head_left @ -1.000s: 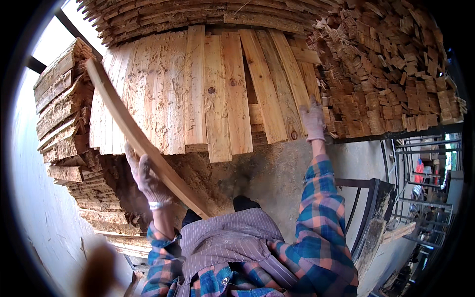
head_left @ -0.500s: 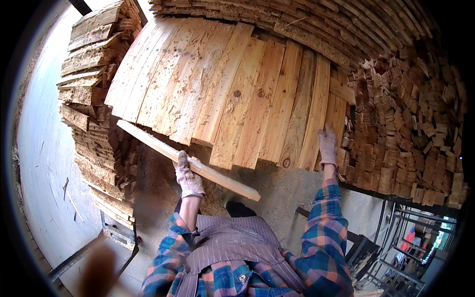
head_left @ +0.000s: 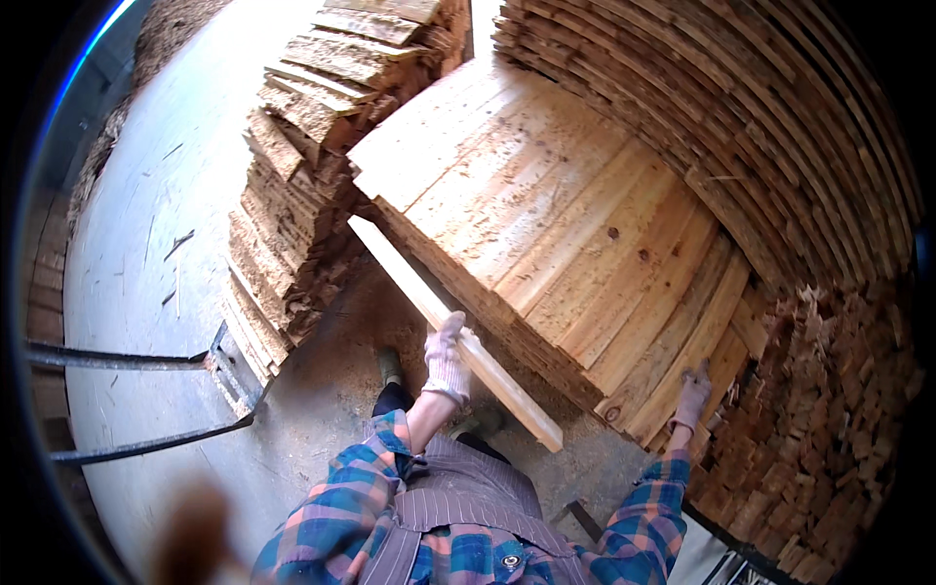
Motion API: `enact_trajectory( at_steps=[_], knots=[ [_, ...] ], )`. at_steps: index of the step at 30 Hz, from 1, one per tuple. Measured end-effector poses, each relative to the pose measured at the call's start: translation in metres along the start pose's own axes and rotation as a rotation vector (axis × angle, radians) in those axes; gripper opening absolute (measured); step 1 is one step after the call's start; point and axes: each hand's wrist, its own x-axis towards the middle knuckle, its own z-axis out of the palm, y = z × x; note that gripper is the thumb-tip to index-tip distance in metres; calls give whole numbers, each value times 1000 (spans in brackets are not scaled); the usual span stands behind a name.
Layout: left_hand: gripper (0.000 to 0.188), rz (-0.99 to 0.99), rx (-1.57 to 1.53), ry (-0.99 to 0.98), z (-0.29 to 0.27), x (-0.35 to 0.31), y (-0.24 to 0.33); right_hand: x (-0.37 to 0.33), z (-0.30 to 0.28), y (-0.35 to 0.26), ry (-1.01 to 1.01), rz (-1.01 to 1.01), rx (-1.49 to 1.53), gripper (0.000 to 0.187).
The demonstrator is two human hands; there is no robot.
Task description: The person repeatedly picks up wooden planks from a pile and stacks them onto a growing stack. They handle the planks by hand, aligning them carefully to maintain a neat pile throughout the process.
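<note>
My left hand (head_left: 448, 359), in a pale knit work glove, is closed around a long narrow wooden plank (head_left: 402, 276). The plank slants in the air in front of the near edge of a broad stack of planks (head_left: 531, 210), apart from its top layer. At the stack's right end, my right hand (head_left: 691, 395), gloved too, rests its outstretched fingers on the near ends of the top planks. It grips nothing that I can see. Sawdust and chips lie on the top layer, thickest toward the left.
A tall uneven pile of rough boards (head_left: 292, 195) stands left of the stack. Behind it rises a high wall of stacked boards (head_left: 770, 127), and cut wood ends (head_left: 804, 429) crowd the right. A dark metal frame (head_left: 146, 361) sits on the pale floor (head_left: 156, 263) at left.
The view has swung left, so the stack and side piles appear farther right. My left hand still holds the plank, now steeper in view. My right hand stays at the stack's right end.
</note>
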Motion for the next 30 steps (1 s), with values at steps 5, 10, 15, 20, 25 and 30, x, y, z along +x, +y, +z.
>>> enact_trajectory(
  at_steps=[5,10,15,20,25,30],
  knots=[
    [21,49,46,120,9,13,70,-6,-29,-39,-185,333,158,55],
    [29,229,70,-49,57,104,77,-1,-33,-119,-264,154,-413,55],
    [23,199,110,76,61,56,83,-37,-16,-217,-210,-562,-115,68],
    [31,234,147,-117,81,-22,120,-115,27,-377,-748,-868,55,87],
    [60,292,-82,-555,72,14,167,-68,36,-428,-495,-970,42,84],
    [71,204,-178,-305,-33,77,220,-29,102,-417,-293,-784,-567,78]
  ],
)
